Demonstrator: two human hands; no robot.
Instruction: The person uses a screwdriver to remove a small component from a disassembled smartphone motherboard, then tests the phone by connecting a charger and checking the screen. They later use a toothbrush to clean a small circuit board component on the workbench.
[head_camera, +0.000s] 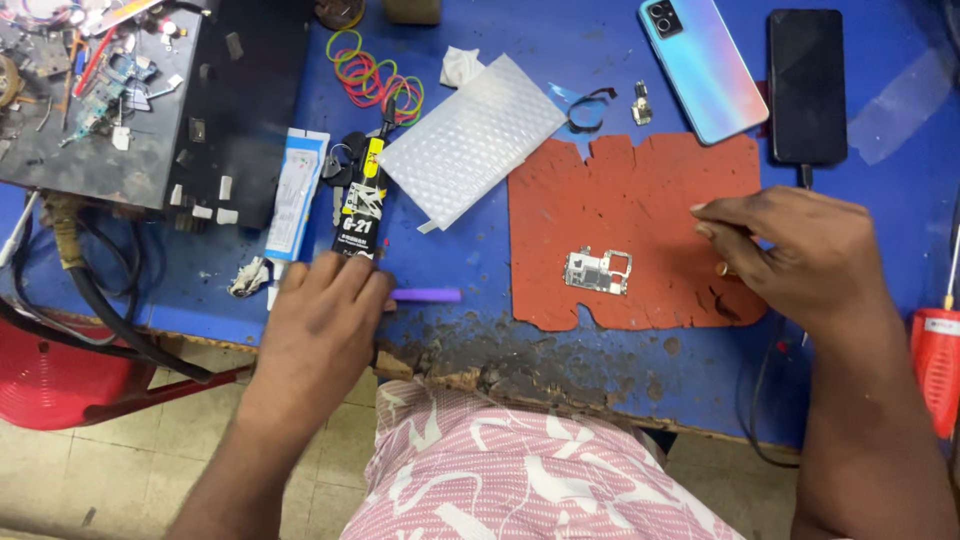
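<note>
My left hand rests at the blue table's front edge, its fingers on the base of a black glue tube that lies pointing away from me. A purple stick lies just right of that hand. My right hand hovers over the right side of a red-brown mat, fingers loosely curled, and I cannot make out anything in it. A small metal phone circuit board lies on the mat, left of my right hand.
A bubble-wrap sheet, coloured rubber bands and a white-blue box lie on the blue table. Two phones lie at the back right. A dark tray of parts sits back left. A red tool handle is at the right.
</note>
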